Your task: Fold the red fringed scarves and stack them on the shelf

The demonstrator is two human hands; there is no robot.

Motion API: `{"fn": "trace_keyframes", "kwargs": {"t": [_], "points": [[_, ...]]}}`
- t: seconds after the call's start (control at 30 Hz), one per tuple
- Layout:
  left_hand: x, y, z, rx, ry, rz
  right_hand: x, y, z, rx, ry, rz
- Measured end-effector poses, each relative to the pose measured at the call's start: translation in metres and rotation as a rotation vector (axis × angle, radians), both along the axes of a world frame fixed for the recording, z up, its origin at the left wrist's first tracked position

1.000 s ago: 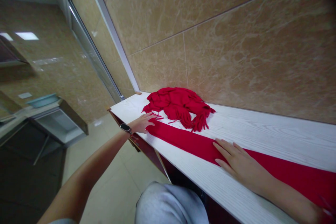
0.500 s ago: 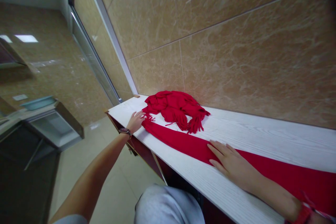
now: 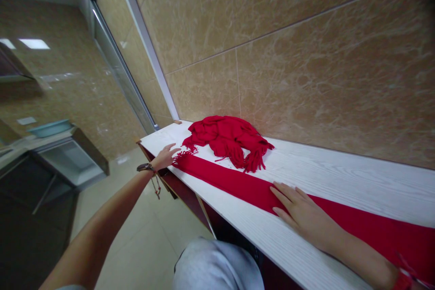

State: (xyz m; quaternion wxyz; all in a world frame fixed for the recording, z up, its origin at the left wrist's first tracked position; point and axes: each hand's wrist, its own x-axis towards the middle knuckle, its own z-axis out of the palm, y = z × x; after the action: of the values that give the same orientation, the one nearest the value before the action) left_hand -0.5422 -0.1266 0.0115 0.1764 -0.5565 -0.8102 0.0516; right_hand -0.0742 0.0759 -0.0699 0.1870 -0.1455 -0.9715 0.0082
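Observation:
A long red scarf [image 3: 231, 179] lies stretched flat along a white wood-grain shelf [image 3: 340, 176]. My left hand [image 3: 165, 156], with a watch on its wrist, reaches the scarf's fringed far end, fingers spread and flat on the shelf. My right hand [image 3: 302, 210] lies open, palm down, pressing the middle of the scarf. A second red scarf [image 3: 227, 138] sits crumpled in a heap against the wall, just beyond the stretched one, its tassels hanging toward it.
A beige marble-tiled wall [image 3: 306, 77] rises right behind the shelf. To the left stands a metal-framed doorway [image 3: 136, 63] and a grey counter [image 3: 64, 154] with a blue tray on top. My grey-clad knee [image 3: 217, 267] is below the shelf's edge.
My left hand has slid leftward along the scarf to its fringed end, drawing that end out straighter. My right hand has stayed flat on the scarf's middle.

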Motion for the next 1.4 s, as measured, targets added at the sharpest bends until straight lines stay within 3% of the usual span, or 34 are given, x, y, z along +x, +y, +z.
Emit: {"fn": "trace_keyframes", "kwargs": {"t": [0.13,0.23,0.4,0.5,0.63,0.87,1.0,1.17,1.3,1.4], "points": [[0.018,0.017,-0.011,-0.14,-0.08,-0.181,0.001,0.001,-0.002,0.011,0.017,0.001],[0.029,0.019,-0.018,-0.189,-0.094,-0.241,0.001,0.001,-0.001,0.022,0.011,0.0],[0.031,0.005,-0.007,-0.199,-0.044,-0.268,0.001,0.0,0.001,0.083,0.049,0.03],[0.029,-0.001,-0.002,-0.23,0.002,-0.269,0.0,-0.002,0.003,0.166,0.121,0.124],[0.03,0.001,-0.007,-0.241,0.076,-0.259,-0.001,-0.007,0.006,0.259,0.16,0.246],[0.04,0.01,-0.004,-0.233,0.145,-0.315,-0.001,-0.013,0.01,0.335,0.054,0.236],[0.044,0.011,-0.003,-0.236,0.161,-0.327,-0.03,-0.027,0.025,0.244,-0.013,0.192],[0.046,0.011,-0.009,-0.247,0.175,-0.354,-0.1,-0.059,0.051,0.184,-0.17,0.176],[0.047,0.008,-0.011,-0.238,0.192,-0.352,-0.141,-0.075,0.057,0.181,-0.167,0.175],[0.047,0.006,-0.004,-0.215,0.205,-0.351,-0.151,-0.077,0.057,0.181,-0.158,0.162]]}}
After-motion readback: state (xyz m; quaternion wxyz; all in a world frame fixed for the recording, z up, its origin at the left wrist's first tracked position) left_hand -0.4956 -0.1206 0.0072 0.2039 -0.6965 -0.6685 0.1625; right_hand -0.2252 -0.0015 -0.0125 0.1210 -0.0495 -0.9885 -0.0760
